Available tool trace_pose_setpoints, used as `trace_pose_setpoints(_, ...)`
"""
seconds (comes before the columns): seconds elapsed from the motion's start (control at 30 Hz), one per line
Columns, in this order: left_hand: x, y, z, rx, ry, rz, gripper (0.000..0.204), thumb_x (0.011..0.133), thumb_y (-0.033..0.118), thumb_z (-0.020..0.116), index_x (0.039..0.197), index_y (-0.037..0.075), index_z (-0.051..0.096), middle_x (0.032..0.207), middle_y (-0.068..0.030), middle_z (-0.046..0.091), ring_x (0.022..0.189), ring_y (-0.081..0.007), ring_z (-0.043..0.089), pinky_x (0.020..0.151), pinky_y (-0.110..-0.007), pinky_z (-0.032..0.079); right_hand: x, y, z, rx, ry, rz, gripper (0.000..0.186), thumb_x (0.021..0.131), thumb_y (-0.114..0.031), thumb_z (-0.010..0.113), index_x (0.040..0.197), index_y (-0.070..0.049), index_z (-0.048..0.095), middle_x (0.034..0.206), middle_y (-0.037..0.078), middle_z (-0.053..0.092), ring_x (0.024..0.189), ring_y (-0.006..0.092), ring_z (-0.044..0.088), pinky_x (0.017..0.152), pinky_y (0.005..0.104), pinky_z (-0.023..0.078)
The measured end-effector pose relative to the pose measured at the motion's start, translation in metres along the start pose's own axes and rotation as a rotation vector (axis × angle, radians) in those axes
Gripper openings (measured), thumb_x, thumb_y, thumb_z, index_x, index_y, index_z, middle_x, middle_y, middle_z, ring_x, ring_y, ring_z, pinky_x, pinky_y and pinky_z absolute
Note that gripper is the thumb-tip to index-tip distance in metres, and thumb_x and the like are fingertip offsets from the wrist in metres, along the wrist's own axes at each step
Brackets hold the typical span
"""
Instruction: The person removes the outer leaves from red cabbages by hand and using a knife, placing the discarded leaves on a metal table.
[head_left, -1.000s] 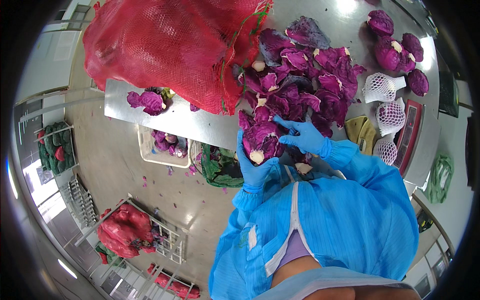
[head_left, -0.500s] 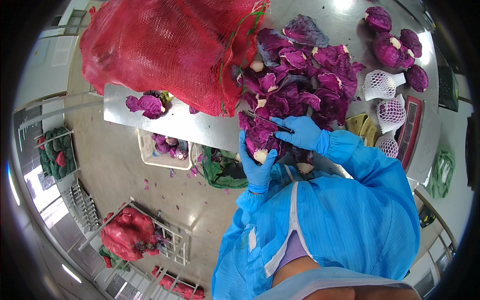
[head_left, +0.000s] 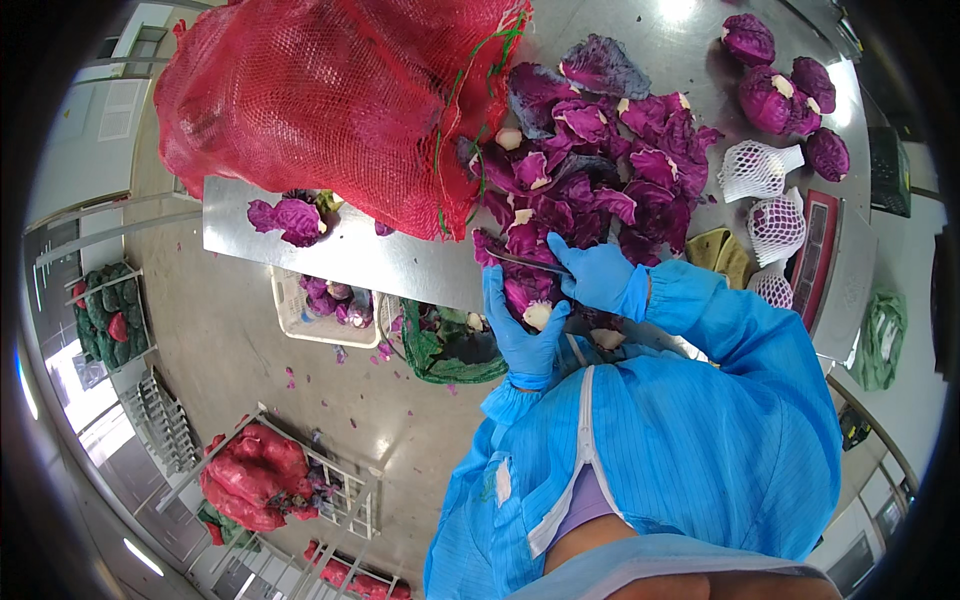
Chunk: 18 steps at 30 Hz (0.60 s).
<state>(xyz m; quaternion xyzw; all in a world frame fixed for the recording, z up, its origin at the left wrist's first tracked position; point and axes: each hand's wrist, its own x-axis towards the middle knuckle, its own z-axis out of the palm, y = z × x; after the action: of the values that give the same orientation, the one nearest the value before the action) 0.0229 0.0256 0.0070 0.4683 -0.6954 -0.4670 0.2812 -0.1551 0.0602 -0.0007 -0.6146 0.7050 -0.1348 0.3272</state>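
A red cabbage [head_left: 525, 291], its pale stem end turned toward me, is in my left hand [head_left: 524, 340] near the table's front edge. Gloved in blue, that hand has its fingers and thumb wrapped round the cabbage's near side. My right hand [head_left: 602, 279], also in a blue glove, grips a knife [head_left: 522, 262]; the handle is mostly hidden in the fist. The dark blade lies across the top of the cabbage, pointing left. Just beyond both hands spreads a heap of loose purple cabbage leaves [head_left: 655, 190], some with white stem pieces.
A big red mesh bag [head_left: 330, 110] covers the far left of the steel table [head_left: 350, 255]. Trimmed cabbages [head_left: 768, 100], foam-netted cabbages [head_left: 776, 228] and a brownish cloth [head_left: 720, 256] lie on the right. Below the table edge are a white crate [head_left: 290, 322] and a green mesh bag [head_left: 430, 365].
The knife blade has come down toward me and lies flatter across the cabbage. The cabbage has tilted in my left hand, its stem end shifting slightly right.
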Motion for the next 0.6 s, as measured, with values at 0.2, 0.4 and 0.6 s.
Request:
trace_pose_setpoints(0.2,0.001,0.001,0.002,0.049,0.012,0.078,0.097,0.068,0.019,0.086,0.146,0.000,0.030,0.147,-0.0190,0.035,0.136,-0.0315,0.035,0.113,-0.041,0.027,-0.002,0.005,0.016,0.032,0.117,0.049,0.067,0.083,-0.023,0.059,0.143,-0.001,0.038,0.066,0.015,0.062,0.052,0.0310,0.060,0.049,0.0432,0.046)
trace_pose_setpoints(0.4,-0.003,-0.007,-0.001,-0.009,-0.003,0.093,0.095,0.070,0.012,0.084,0.146,-0.002,0.028,0.148,-0.0161,0.035,0.136,-0.0278,0.035,0.114,-0.039,0.026,-0.005,-0.006,0.012,0.019,0.173,0.047,0.050,0.086,-0.024,0.057,0.126,0.004,0.050,0.067,0.017,0.065,0.057,0.0343,0.063,0.054,0.0469,0.049)
trace_pose_setpoints(0.6,-0.007,-0.017,-0.001,-0.163,0.008,0.064,0.097,0.066,0.014,0.086,0.145,-0.001,0.032,0.147,-0.0172,0.037,0.137,-0.0295,0.035,0.115,-0.040,0.025,-0.004,-0.005,0.016,0.264,0.322,0.043,0.026,0.083,-0.024,0.060,0.099,-0.004,0.064,0.072,0.015,0.066,0.064,0.0359,0.064,0.060,0.0478,0.051)
